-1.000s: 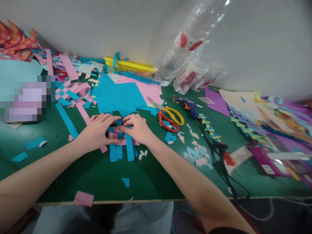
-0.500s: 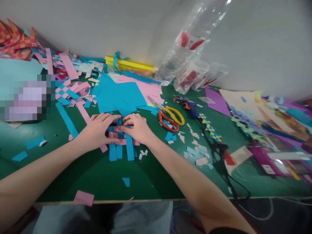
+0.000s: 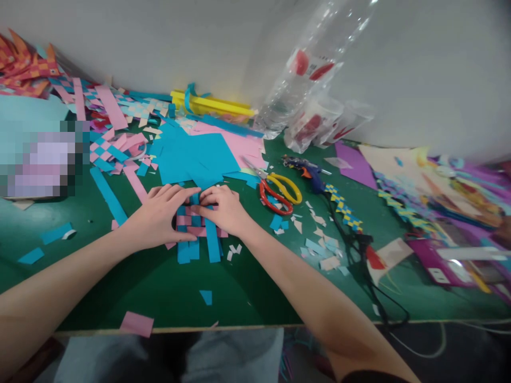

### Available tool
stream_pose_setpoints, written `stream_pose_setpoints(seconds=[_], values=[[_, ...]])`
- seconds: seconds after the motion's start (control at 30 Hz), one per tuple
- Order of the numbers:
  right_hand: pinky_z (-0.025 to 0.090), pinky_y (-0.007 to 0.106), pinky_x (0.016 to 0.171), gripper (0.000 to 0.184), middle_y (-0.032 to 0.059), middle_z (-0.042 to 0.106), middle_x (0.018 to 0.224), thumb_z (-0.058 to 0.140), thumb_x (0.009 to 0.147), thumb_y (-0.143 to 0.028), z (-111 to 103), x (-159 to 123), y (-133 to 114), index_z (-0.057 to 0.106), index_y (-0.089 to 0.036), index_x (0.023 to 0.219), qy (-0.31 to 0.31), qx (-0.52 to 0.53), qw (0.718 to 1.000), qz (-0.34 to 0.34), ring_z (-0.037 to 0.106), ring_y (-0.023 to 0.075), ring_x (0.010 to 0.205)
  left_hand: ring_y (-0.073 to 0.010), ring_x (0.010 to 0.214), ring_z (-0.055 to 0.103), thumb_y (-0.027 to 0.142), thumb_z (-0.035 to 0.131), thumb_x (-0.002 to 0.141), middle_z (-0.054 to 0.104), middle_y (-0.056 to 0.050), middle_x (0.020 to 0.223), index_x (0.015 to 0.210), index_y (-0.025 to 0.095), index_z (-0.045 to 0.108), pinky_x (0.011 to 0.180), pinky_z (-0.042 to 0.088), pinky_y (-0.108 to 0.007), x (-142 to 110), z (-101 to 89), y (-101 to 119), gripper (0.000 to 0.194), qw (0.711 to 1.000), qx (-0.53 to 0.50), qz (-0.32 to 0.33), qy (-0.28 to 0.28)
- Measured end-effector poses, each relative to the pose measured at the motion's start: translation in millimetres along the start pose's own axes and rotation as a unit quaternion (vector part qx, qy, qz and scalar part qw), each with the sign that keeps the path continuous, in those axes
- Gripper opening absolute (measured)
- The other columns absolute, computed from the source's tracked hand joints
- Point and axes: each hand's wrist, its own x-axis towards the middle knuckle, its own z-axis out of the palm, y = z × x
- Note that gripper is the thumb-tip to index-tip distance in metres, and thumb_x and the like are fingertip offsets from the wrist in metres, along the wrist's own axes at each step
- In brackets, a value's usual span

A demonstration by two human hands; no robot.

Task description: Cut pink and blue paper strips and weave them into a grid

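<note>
A small checkered weave of blue and pink paper strips (image 3: 195, 229) lies on the green table in front of me, its blue ends pointing toward me. My left hand (image 3: 159, 215) grips its left side, thumb along the lower edge and fingers reaching over the top. The fingers of my right hand (image 3: 223, 210) are bent, pinching a blue strip (image 3: 213, 242) at the weave's right side. Part of the weave is hidden under both hands. Just beyond the hands lie blue paper sheets (image 3: 199, 157).
Scissors (image 3: 279, 194) with red and yellow handles lie to the right, near a blue glue gun (image 3: 313, 175) and its black cable (image 3: 367, 266). Paper scraps (image 3: 329, 247) are scattered about. Plastic cups (image 3: 315, 125) lean against the wall. Woven pieces (image 3: 107, 151) pile up at left.
My left thumb has slid slightly down toward the weave's lower edge, uncovering more of the pink and blue squares. My right hand stays nearly still.
</note>
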Motion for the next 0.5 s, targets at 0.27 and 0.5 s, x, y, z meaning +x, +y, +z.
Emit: stream_pose_setpoints(seconds=[0.27,0.5], values=[[0.031,0.05,0.096,0.028,0.0021,0.071,0.103,0.068,0.084,-0.043,2.3,-0.3,2.4,0.069,-0.023,0.065,0.015,0.0,1.0,-0.013,0.054,0.0257,0.108,-0.0296,0.114,0.052,0.069,0.057,0.082,0.058,-0.012,0.122,0.129,0.019,0.049,0.094,0.036,-0.042,0.5,3.0,-4.1,0.069,1.0,0.017,0.011,0.01],[0.03,0.044,0.097,0.024,0.0016,0.072,0.095,0.062,0.088,-0.041,6.2,-4.1,5.2,0.065,-0.022,0.073,0.085,-0.007,0.995,-0.042,0.058,0.0223,0.102,-0.0306,0.115,0.051,0.07,0.056,0.082,0.059,-0.012,0.122,0.126,0.019,0.053,0.095,0.036,-0.044,0.9,5.0,-6.0,0.067,1.0,0.018,0.012,0.005]])
